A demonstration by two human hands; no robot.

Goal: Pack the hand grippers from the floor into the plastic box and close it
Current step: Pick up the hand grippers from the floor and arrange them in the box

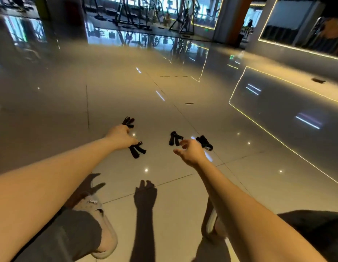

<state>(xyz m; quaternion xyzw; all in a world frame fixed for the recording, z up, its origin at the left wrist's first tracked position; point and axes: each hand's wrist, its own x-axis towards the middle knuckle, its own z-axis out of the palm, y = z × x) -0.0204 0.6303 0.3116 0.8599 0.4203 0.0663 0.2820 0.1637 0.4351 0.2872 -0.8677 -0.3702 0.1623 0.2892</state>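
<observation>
Presently, the count on the glossy tiled floor [164, 188] is four, all black: far-left gripper [128, 121], near-left gripper [137, 151], middle gripper [175, 138] and rightmost gripper [204, 142], the last two near each other. Left hand [120, 137] reaches down with its fingertips at the top end of the near-left gripper (touching or pinching, cannot tell), and its knuckles cover the lower part of the far-left gripper. Right hand [190, 152] hangs just beside the middle gripper, fingers loosely curled, holding nothing.
</observation>
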